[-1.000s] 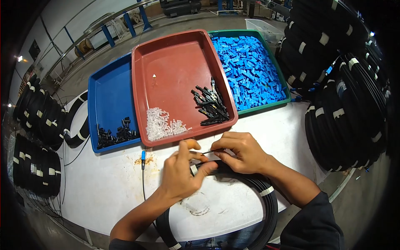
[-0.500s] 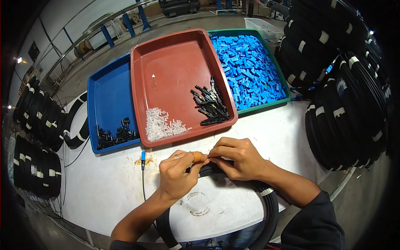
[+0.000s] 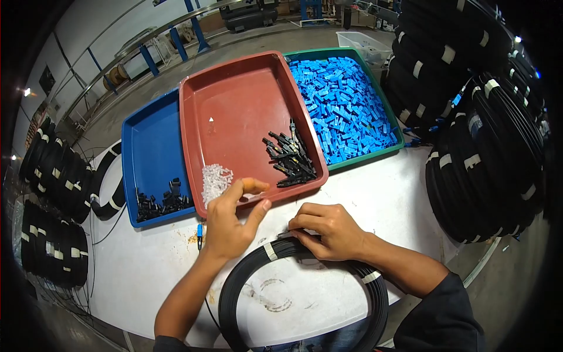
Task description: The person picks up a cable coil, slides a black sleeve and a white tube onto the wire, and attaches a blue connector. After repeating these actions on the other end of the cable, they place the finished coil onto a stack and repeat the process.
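Observation:
My left hand is raised over the front rim of the red tray, close to a heap of small clear pieces. Its thumb and fingers are apart. My right hand is pinched at the top of a black cable coil with white tape bands. A thin dark cable end shows at its fingertips; the rest of what it grips is hidden. Black connector parts lie in the red tray's right corner.
A blue tray with small black parts stands left, a green tray full of blue pieces right. Stacked black coils flank the table at right, more coils at left. A blue-tipped cable lies near the blue tray.
My left hand has left my right hand, moved up and left to the red tray's edge, and opened. My right hand stays at the coil. The view has shifted slightly.

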The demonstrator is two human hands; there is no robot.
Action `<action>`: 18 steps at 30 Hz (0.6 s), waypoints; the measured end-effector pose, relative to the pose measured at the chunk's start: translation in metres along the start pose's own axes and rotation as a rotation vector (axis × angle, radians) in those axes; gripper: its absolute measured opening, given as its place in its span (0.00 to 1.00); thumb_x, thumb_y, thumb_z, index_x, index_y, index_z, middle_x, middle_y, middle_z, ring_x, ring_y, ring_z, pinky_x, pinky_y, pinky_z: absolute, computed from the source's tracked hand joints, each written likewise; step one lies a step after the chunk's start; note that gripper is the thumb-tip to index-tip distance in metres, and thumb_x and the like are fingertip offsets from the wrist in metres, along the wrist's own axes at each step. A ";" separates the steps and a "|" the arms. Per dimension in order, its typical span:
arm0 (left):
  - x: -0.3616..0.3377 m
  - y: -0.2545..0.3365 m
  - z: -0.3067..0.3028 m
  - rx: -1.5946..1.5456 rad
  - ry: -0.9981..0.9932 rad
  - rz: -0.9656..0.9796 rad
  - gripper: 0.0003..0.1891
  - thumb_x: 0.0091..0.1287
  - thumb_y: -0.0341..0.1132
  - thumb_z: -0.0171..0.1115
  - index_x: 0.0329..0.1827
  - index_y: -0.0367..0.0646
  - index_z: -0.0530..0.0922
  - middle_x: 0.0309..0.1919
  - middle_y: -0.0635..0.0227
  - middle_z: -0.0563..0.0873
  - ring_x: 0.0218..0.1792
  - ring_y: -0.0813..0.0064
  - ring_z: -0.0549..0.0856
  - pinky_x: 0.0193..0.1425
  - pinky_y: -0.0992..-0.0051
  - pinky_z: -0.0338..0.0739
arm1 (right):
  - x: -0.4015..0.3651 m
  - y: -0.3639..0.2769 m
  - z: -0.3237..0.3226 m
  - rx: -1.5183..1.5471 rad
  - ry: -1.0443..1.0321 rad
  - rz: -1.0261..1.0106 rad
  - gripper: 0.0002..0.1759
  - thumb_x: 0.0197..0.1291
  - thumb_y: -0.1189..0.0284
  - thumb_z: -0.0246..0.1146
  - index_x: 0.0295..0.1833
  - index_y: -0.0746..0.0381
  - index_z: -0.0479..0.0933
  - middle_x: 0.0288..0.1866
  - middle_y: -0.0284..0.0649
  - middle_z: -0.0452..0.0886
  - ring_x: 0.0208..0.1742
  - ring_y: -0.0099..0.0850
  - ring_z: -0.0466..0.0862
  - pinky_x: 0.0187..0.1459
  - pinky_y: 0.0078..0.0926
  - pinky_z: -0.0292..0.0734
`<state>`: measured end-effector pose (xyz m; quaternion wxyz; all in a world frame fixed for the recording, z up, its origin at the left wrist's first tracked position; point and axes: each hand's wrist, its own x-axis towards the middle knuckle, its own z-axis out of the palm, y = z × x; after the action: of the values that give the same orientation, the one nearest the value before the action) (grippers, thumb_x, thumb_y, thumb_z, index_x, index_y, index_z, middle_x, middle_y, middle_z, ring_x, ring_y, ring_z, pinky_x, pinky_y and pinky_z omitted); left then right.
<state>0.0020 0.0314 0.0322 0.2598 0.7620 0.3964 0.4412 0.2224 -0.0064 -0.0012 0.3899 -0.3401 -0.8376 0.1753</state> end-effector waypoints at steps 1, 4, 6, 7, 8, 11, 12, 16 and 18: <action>0.011 -0.003 -0.003 0.068 -0.067 0.021 0.13 0.64 0.29 0.71 0.50 0.35 0.84 0.43 0.59 0.92 0.43 0.70 0.90 0.48 0.71 0.82 | 0.000 0.000 0.000 0.000 -0.001 0.002 0.07 0.56 0.78 0.71 0.42 0.64 0.84 0.34 0.41 0.82 0.31 0.40 0.85 0.33 0.34 0.81; 0.038 -0.018 0.001 0.165 -0.159 0.153 0.10 0.64 0.26 0.69 0.48 0.37 0.86 0.43 0.58 0.91 0.43 0.65 0.90 0.47 0.70 0.83 | 0.000 -0.001 -0.002 -0.011 -0.019 0.043 0.07 0.56 0.78 0.71 0.41 0.63 0.84 0.33 0.41 0.82 0.31 0.40 0.84 0.33 0.34 0.81; 0.050 -0.026 0.013 0.139 -0.270 0.258 0.10 0.64 0.24 0.67 0.48 0.38 0.87 0.43 0.57 0.91 0.43 0.61 0.90 0.47 0.65 0.84 | 0.002 0.002 0.000 -0.018 -0.004 0.022 0.07 0.56 0.78 0.71 0.42 0.63 0.84 0.33 0.40 0.82 0.29 0.39 0.84 0.31 0.33 0.81; 0.055 -0.026 0.019 0.146 -0.330 0.237 0.11 0.64 0.22 0.66 0.48 0.40 0.87 0.44 0.59 0.91 0.45 0.59 0.89 0.50 0.62 0.84 | 0.001 0.000 -0.001 -0.014 -0.008 0.031 0.07 0.56 0.78 0.71 0.42 0.63 0.84 0.33 0.40 0.82 0.28 0.38 0.84 0.29 0.33 0.80; 0.060 -0.029 0.025 0.134 -0.329 0.233 0.11 0.64 0.22 0.66 0.48 0.40 0.87 0.44 0.59 0.91 0.45 0.59 0.89 0.50 0.62 0.84 | 0.001 0.000 -0.002 -0.015 -0.014 0.039 0.07 0.56 0.78 0.71 0.42 0.62 0.84 0.33 0.39 0.82 0.27 0.38 0.84 0.28 0.32 0.80; 0.072 -0.044 0.043 0.286 -0.443 0.445 0.12 0.60 0.26 0.70 0.47 0.45 0.89 0.47 0.67 0.91 0.49 0.63 0.87 0.58 0.63 0.79 | 0.001 0.001 -0.002 -0.020 -0.027 0.033 0.08 0.56 0.77 0.72 0.42 0.63 0.84 0.33 0.39 0.83 0.26 0.36 0.84 0.27 0.31 0.80; 0.076 -0.044 0.046 0.281 -0.440 0.446 0.12 0.60 0.26 0.70 0.47 0.45 0.89 0.47 0.67 0.91 0.49 0.63 0.87 0.58 0.63 0.79 | 0.002 0.000 -0.003 -0.008 -0.026 0.037 0.08 0.56 0.77 0.72 0.42 0.63 0.84 0.33 0.39 0.83 0.26 0.36 0.84 0.27 0.30 0.80; 0.092 -0.047 0.053 0.368 -0.436 0.524 0.10 0.57 0.29 0.72 0.42 0.50 0.91 0.42 0.72 0.90 0.47 0.68 0.86 0.53 0.66 0.77 | 0.000 0.002 0.000 0.019 -0.020 0.065 0.05 0.60 0.74 0.69 0.41 0.62 0.83 0.32 0.39 0.79 0.27 0.39 0.83 0.29 0.35 0.79; 0.096 -0.047 0.054 0.431 -0.462 0.607 0.11 0.55 0.28 0.72 0.40 0.51 0.91 0.41 0.74 0.89 0.48 0.69 0.85 0.52 0.66 0.76 | 0.001 0.001 -0.001 0.018 -0.026 0.063 0.05 0.60 0.74 0.69 0.41 0.62 0.83 0.32 0.39 0.79 0.27 0.39 0.83 0.29 0.35 0.79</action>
<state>0.0598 0.1350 0.0160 0.0354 0.9595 0.1688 0.2228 0.2235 -0.0051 -0.0009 0.3763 -0.3603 -0.8300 0.1994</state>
